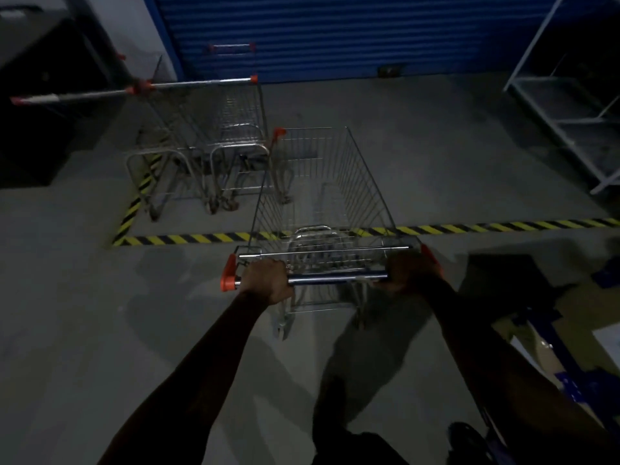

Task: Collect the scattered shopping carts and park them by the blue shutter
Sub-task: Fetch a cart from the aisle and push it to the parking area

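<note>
An empty wire shopping cart (352,182) stands in front of me, its basket across the striped floor line. My left hand (266,280) grips the left end of its handle bar (335,278), beside the orange end cap. My right hand (414,273) grips the right end. The cart's nose points toward the blue shutter (335,31) at the back. Two more carts (214,129) stand side by side at the left, near the shutter's left edge, their handles toward me.
Yellow-black hazard tape (503,227) runs across the grey floor and turns up the left side. A white metal rack (570,105) stands at the right. A dark cabinet (40,95) sits at the left. Blue frame parts and cardboard (553,347) lie at the lower right.
</note>
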A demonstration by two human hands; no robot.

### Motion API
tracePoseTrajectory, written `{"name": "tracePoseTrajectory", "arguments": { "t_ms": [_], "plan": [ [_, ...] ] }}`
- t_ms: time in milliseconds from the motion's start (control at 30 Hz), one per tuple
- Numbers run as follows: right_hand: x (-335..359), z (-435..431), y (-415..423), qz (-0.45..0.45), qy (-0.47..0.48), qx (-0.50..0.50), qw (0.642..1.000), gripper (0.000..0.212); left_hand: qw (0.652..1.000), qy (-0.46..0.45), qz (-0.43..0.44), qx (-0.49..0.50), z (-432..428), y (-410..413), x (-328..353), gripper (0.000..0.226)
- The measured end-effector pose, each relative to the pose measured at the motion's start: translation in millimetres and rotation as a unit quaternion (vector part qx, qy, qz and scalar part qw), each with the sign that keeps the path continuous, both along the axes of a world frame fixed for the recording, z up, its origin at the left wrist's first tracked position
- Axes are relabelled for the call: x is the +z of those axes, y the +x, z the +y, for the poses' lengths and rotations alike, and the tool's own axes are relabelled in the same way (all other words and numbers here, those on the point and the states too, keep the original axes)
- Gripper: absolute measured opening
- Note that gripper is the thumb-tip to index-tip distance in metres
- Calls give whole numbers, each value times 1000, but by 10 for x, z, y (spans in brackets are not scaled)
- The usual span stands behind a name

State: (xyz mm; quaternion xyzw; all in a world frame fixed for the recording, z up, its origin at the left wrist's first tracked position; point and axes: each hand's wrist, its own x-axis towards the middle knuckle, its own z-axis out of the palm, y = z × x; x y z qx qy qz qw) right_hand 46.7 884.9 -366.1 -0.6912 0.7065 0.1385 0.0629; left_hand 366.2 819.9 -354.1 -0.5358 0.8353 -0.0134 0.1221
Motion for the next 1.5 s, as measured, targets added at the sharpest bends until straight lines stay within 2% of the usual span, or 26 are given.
{"name": "tracePoseTrajectory", "arguments": {
  "t_ms": [233, 433, 633, 833, 1067, 1233, 1367, 1500],
  "plan": [
    [-1, -1629, -685, -19, 22, -26, 999, 61, 1000, 11, -4, 2, -1632, -651, -56, 45],
    [-72, -3045, -1218, 3, 20, -37, 999, 72, 999, 20, 38, 1, -3101, -1178, -125, 47],
    [-68, -4494, -1618, 7, 36, -52, 998, 61, 998, 18, 55, -9, -4669, -1592, -133, 42],
    [-45, -5733, -1995, 25, 62, -50, 997, 80, 996, 19, 60, -55, -6035, -1994, -141, 43],
    [-91, -6831, -2643, 47, 62, -60, 995, 66, 996, 21, 74, -55, -6991, -2599, -131, 46],
    [-92, -7535, -3107, 49, 81, -44, 995, 54, 993, 16, 108, -51, -7648, -3051, -163, 74],
    [-111, -7986, -3337, 71, 63, -40, 995, 65, 996, 20, 71, -40, -8095, -3288, -159, 52],
    [-169, -8343, -3500, 77, 34, -21, 996, 80, 998, 29, 51, -4, -8420, -3454, -184, 40]
  ]
}}
